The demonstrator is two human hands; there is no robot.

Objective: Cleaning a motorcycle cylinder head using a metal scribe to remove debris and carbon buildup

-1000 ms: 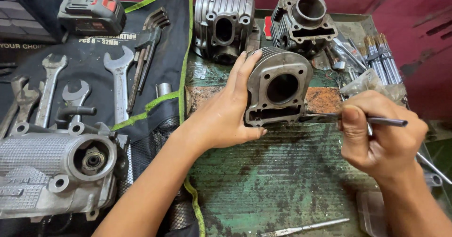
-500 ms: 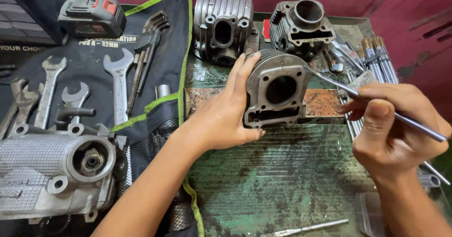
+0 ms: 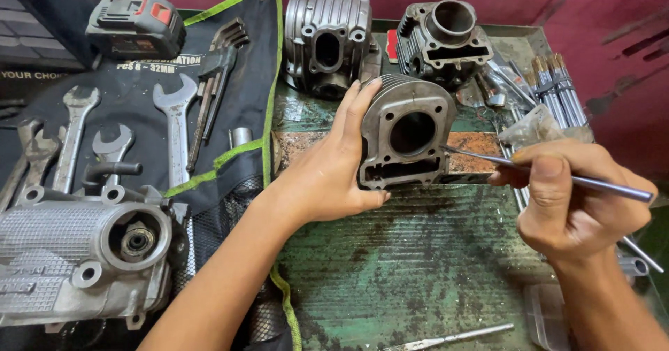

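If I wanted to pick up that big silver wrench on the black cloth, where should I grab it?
Grab the open-end wrench around its long straight handle, coming down from above. It lies flat on the tool roll with its forked jaw pointing away, and the handle is the narrow, even part your fingers can wrap. Its lower end is near the cloth's folded edge.

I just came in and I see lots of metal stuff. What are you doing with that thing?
A person is at a green workbench covered with engine parts. The left hand holds a grey finned engine cylinder upright on the bench. The right hand grips a thin metal rod like a pen, its tip at the cylinder's right edge. Two more engine parts stand behind, and spanners lie on a dark tool roll to the left.
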